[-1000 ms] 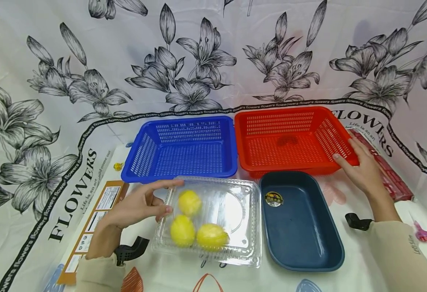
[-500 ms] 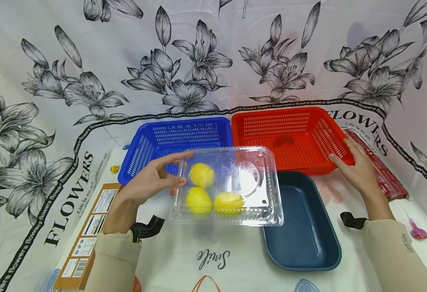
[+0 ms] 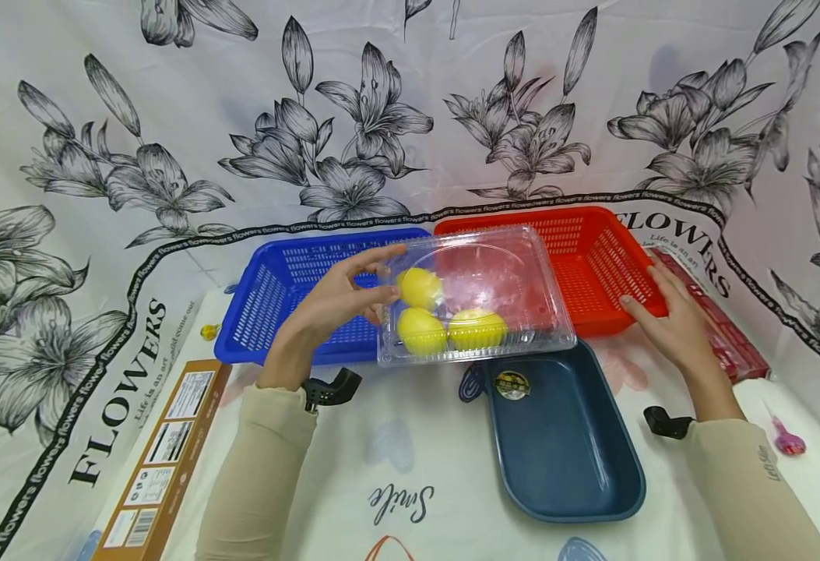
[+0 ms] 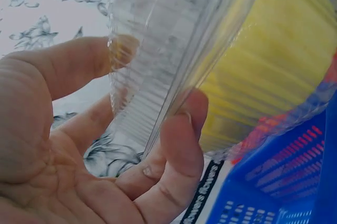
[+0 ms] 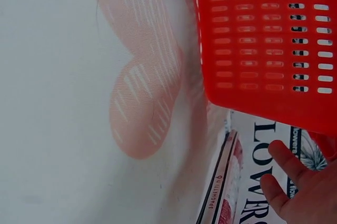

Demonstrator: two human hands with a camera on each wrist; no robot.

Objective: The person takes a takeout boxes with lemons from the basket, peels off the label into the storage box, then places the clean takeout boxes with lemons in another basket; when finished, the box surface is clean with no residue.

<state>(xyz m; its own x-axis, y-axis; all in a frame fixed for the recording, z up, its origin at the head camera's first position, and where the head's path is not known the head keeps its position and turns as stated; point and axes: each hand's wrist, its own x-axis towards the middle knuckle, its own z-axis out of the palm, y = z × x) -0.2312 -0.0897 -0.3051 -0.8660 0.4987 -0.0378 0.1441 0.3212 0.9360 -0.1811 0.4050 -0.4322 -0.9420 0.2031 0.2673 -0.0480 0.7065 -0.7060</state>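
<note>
My left hand (image 3: 343, 296) holds a clear plastic clamshell box (image 3: 483, 273) by its left end. In the left wrist view the fingers (image 4: 181, 150) pinch the box's ribbed edge. Inside the box sit three yellow fruits that look like lemons (image 3: 477, 329). The box is raised and tilted above the gap between the blue basket (image 3: 269, 304) and the red basket (image 3: 585, 265), covering part of each. My right hand (image 3: 672, 327) is at the red basket's right side, its fingers fairly straight beside the rim; whether they touch it I cannot tell.
A dark blue tray (image 3: 567, 444) stands in front of the red basket. At the right lies a red spaghetti pack (image 3: 721, 327) and a pink lollipop-like item (image 3: 790, 442). A long brown box (image 3: 164, 460) is at the left, near a small yellow item (image 3: 209, 332).
My left hand has lifted the clamshell box off the table and carried it up and to the right, over the baskets. The right hand has stayed at the red basket.
</note>
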